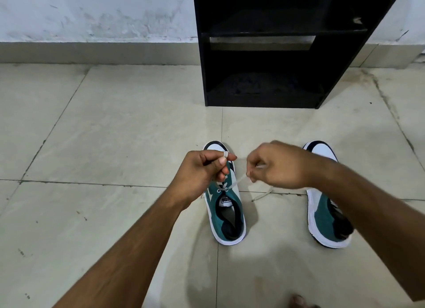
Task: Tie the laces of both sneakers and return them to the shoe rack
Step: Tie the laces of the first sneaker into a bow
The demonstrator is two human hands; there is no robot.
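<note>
Standing on the floor (pixel 115 123) tiles, toes toward the black rack (pixel 262 61), are two teal-and-white sneakers. The left hand (pixel 202 169) is closed, pinching a lace end above the left sneaker (pixel 226 211); the right hand (pixel 276 167) is closed on the other lace (pixel 236 181), drawn taut from the eyelets. The right sneaker (pixel 324 215) lies beside it, partly under the right forearm, a loose lace trailing.

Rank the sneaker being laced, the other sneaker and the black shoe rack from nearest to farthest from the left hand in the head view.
1. The teal and white sneaker being laced, directly under the left hand.
2. The other teal and white sneaker, off to the right beyond the right hand.
3. The black wooden shoe rack, farther ahead by the wall.
</note>
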